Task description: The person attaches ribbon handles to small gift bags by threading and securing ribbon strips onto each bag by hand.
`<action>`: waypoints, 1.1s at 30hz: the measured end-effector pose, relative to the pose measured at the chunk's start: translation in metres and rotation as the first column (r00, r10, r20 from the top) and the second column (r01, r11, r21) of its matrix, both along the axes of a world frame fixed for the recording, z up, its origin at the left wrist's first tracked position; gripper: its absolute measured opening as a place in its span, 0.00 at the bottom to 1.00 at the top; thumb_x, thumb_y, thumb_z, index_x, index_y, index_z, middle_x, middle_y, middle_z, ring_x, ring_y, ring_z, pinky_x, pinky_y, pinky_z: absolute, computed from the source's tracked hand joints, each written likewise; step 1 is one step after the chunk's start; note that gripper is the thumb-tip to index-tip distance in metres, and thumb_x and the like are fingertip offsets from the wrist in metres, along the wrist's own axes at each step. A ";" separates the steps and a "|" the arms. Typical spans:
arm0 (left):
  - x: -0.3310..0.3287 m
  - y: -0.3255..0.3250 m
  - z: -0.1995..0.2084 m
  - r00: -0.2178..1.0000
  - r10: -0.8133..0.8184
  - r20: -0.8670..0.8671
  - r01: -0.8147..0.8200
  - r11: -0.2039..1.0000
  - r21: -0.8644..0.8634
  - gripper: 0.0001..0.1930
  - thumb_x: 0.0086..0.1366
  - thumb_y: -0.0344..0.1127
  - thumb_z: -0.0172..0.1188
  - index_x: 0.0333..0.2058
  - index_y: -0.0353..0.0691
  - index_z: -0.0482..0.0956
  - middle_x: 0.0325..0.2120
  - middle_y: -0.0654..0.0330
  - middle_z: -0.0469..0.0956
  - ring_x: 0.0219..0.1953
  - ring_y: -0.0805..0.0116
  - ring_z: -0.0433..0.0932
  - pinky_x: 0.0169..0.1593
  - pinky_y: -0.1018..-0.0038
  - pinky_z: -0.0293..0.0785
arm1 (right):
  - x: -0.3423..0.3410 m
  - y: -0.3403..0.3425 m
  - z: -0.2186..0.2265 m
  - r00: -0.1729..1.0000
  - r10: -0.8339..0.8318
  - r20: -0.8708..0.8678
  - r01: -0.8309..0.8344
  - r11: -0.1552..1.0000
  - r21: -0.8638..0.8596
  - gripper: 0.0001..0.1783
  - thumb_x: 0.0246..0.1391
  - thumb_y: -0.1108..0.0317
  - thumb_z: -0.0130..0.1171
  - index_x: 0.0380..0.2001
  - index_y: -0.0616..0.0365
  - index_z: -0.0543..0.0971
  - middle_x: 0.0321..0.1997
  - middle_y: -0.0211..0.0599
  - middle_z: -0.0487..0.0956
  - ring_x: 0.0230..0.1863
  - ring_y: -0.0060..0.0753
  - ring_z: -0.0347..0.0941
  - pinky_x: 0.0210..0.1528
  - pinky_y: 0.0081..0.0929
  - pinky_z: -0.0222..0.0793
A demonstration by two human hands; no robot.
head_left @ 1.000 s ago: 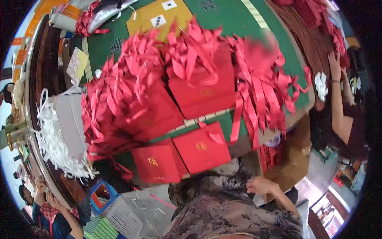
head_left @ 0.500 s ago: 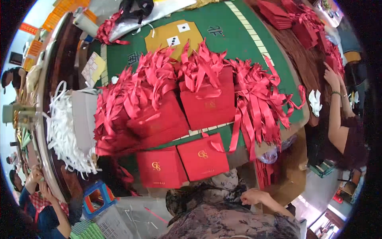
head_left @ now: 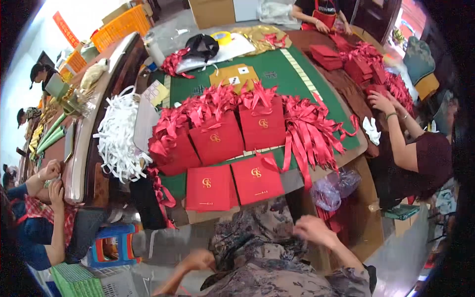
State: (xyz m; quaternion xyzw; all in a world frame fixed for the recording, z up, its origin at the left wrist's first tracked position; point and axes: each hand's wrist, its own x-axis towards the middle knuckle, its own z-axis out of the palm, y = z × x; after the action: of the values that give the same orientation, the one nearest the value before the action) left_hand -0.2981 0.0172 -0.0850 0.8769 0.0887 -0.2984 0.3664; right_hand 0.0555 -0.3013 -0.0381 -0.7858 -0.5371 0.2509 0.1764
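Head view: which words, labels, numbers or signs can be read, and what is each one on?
Wording is not copied out here, only where it stands.
Flat red rectangular bags: gold letter emblem, legible; line beneath, too small.
Upright red ribbon-handled bags: gold letter emblem, legible.
Green tabletop with pale edge strips: dark characters, too small.
Long red wall banner: characters, too small.
Far co-worker's black top: pale lettering, blurred.

Here's a loose grey-brown top (head_left: 272, 273), dark leafy blotches scattered right across it! Lower down the body, more mottled cloth (head_left: 257, 225), pale patches breaking up the black. The right sleeve (head_left: 350, 281), same print, stops short of the wrist; left hand (head_left: 200, 259) and right hand (head_left: 315, 229) both bare.
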 end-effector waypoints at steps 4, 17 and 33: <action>0.113 0.025 0.090 0.654 0.395 0.645 -0.478 0.877 -0.053 0.10 0.59 0.36 0.67 0.37 0.39 0.81 0.32 0.53 0.79 0.35 0.54 0.81 0.40 0.63 0.77 | 0.022 0.082 0.033 0.960 -0.277 0.051 0.223 0.857 0.466 0.07 0.51 0.72 0.65 0.33 0.58 0.78 0.35 0.39 0.77 0.41 0.48 0.75 0.43 0.40 0.71; 0.215 0.016 0.045 0.618 0.093 0.781 -0.585 0.718 0.377 0.23 0.51 0.27 0.63 0.49 0.37 0.75 0.51 0.46 0.71 0.52 0.45 0.69 0.53 0.55 0.69 | 0.053 0.181 -0.002 0.918 -0.272 0.290 0.183 0.937 0.298 0.43 0.48 0.52 0.70 0.62 0.61 0.66 0.61 0.46 0.68 0.63 0.52 0.61 0.60 0.48 0.62; 0.294 0.020 0.046 0.619 0.097 0.780 -0.534 0.780 0.326 0.27 0.51 0.42 0.72 0.48 0.38 0.78 0.45 0.53 0.74 0.49 0.52 0.71 0.50 0.58 0.69 | 0.079 0.196 -0.002 0.938 -0.339 0.067 0.253 0.806 0.535 0.14 0.60 0.63 0.58 0.44 0.60 0.80 0.43 0.43 0.77 0.48 0.50 0.72 0.51 0.43 0.68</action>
State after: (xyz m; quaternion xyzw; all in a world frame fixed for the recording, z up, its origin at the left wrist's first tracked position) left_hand -0.0041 0.0376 -0.0387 0.9537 0.1747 0.1835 0.1620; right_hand 0.1340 -0.1048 -0.0401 -0.8005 -0.4674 0.0024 0.3751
